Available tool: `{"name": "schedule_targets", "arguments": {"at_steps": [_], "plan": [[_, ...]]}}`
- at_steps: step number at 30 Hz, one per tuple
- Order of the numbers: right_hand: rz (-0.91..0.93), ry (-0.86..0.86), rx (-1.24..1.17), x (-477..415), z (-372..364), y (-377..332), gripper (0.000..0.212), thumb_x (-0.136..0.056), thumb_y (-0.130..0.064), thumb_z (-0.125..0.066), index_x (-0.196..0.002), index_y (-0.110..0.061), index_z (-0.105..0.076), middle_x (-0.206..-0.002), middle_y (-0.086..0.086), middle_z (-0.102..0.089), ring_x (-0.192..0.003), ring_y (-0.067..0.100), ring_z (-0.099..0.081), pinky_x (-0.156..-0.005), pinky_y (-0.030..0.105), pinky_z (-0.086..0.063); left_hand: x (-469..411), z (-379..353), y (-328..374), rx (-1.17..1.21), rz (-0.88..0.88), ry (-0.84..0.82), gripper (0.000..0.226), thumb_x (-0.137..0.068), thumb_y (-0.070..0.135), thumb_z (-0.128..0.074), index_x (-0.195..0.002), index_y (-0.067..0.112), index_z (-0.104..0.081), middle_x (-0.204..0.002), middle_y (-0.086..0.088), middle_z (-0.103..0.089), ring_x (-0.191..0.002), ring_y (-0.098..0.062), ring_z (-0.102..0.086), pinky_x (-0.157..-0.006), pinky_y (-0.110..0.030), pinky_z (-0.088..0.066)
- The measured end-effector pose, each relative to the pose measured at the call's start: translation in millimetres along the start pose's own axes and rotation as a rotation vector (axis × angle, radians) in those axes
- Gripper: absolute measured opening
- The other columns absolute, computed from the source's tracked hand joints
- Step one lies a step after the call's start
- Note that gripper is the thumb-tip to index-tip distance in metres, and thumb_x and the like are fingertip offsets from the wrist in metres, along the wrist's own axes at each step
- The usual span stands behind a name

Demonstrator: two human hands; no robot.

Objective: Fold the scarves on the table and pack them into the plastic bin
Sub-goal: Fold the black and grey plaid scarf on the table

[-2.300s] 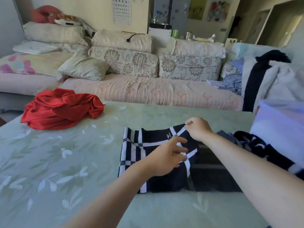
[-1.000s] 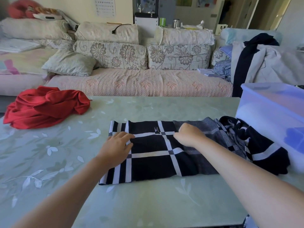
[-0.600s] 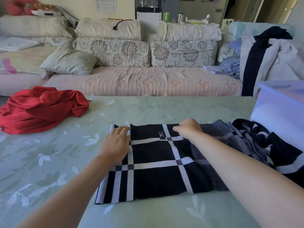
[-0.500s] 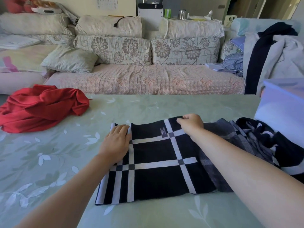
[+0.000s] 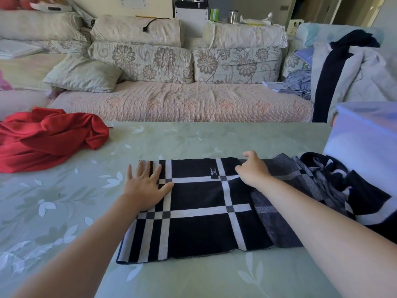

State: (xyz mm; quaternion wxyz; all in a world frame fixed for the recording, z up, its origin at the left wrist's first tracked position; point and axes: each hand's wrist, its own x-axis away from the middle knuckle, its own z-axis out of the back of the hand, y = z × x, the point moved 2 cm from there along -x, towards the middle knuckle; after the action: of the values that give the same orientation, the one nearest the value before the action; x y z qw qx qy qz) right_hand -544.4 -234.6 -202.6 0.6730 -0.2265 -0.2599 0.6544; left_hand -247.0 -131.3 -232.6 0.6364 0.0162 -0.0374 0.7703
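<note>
Left hand [image 5: 144,188] is spread flat on left end of checked scarf [image 5: 204,229], far edge pinched by right hand [image 5: 253,171], unfolded length trailing rightward.

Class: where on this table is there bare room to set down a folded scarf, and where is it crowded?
Bare: the far strip of table between the red scarf, the checked scarf and the plastic bin; also the near-left corner below the red scarf. Crowded: the right, where the checked scarf bunches by the bin.
</note>
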Motion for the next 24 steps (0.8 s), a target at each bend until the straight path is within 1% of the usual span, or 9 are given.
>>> {"name": "schedule_targets", "arguments": {"at_steps": [2,5,7,9,13,17,19,22,24], "plan": [[0.001,-0.021,0.000,13,4,3,0.054,-0.091,-0.018,-0.056,-0.142,-0.017,-0.036,-0.107,0.001,-0.059,-0.093,0.020,-0.056,-0.068,0.030,-0.040,6,4,13,-0.046,-0.051,0.094,0.069,-0.098,0.059,-0.017,-0.157,0.022,-0.008,-0.164,-0.005,-0.001,-0.151,-0.024,0.007,-0.119,-0.050,0.010],[-0.007,-0.065,0.016,36,9,3,0.058,-0.091,-0.017,-0.056,-0.144,-0.018,-0.033,-0.124,0.006,-0.053,-0.099,0.021,-0.055,-0.068,0.029,-0.039,23,7,38,-0.016,-0.189,0.242,0.056,-0.102,0.038,-0.027,-0.154,0.020,-0.022,-0.162,-0.004,-0.018,-0.150,-0.023,-0.010,-0.122,-0.048,-0.002],[-0.017,-0.105,0.026,53,10,1,0.061,-0.090,-0.016,-0.057,-0.145,-0.019,-0.031,-0.129,0.006,-0.048,-0.101,0.021,-0.055,-0.064,0.027,-0.040,36,7,53,0.057,-0.242,0.268,0.055,-0.101,0.039,-0.033,-0.153,0.022,-0.027,-0.160,-0.001,-0.024,-0.149,-0.021,-0.016,-0.122,-0.044,-0.007],[-0.044,-0.119,0.022,69,12,1,0.063,-0.088,-0.014,-0.057,-0.144,-0.019,-0.029,-0.128,0.007,-0.050,-0.094,0.020,-0.056,-0.055,0.025,-0.037,50,2,65,0.089,-0.281,0.267,0.055,-0.100,0.044,-0.034,-0.152,0.025,-0.029,-0.159,0.001,-0.027,-0.147,-0.019,-0.020,-0.122,-0.041,-0.011],[-0.142,-0.104,-0.021,99,17,10,0.068,-0.088,-0.010,-0.057,-0.146,-0.014,-0.022,-0.117,0.010,-0.057,-0.082,0.017,-0.056,-0.052,0.025,-0.036,74,-6,75,0.126,-0.282,0.218,0.076,-0.087,0.061,-0.008,-0.152,0.027,-0.028,-0.158,0.003,-0.027,-0.146,-0.019,-0.023,-0.120,-0.041,-0.016],[-0.155,-0.161,0.021,125,19,21,0.083,-0.091,-0.017,-0.064,-0.154,-0.014,-0.010,-0.123,0.010,-0.055,-0.097,0.024,-0.056,-0.060,0.027,-0.040,89,-10,75,0.165,-0.261,0.162,0.083,-0.081,0.071,-0.003,-0.154,0.035,-0.019,-0.162,0.004,-0.017,-0.150,-0.020,-0.012,-0.121,-0.046,-0.012],[-0.119,-0.177,0.033,131,21,25,0.085,-0.089,-0.015,-0.067,-0.153,-0.016,-0.011,-0.124,0.011,-0.055,-0.099,0.024,-0.058,-0.064,0.028,-0.043,96,-12,72,0.168,-0.259,0.104,0.084,-0.079,0.076,-0.003,-0.154,0.040,-0.010,-0.164,0.006,-0.007,-0.151,-0.018,-0.001,-0.122,-0.047,-0.004],[-0.101,-0.156,0.025,131,32,31,0.087,-0.085,-0.008,-0.072,-0.151,-0.022,-0.017,-0.125,0.011,-0.056,-0.091,0.021,-0.061,-0.060,0.025,-0.045,102,-13,68,0.147,-0.257,0.030,0.087,-0.077,0.086,-0.006,-0.153,0.045,-0.001,-0.164,0.008,0.004,-0.150,-0.017,0.011,-0.121,-0.049,0.006],[-0.064,-0.162,0.101,136,36,34,0.082,-0.085,-0.008,-0.070,-0.149,-0.023,-0.022,-0.125,0.011,-0.055,-0.097,0.024,-0.060,-0.066,0.028,-0.047,104,-12,67,0.129,-0.263,0.002,0.094,-0.068,0.089,0.000,-0.153,0.047,0.001,-0.163,0.009,0.009,-0.150,-0.017,0.015,-0.120,-0.050,0.008]]}}
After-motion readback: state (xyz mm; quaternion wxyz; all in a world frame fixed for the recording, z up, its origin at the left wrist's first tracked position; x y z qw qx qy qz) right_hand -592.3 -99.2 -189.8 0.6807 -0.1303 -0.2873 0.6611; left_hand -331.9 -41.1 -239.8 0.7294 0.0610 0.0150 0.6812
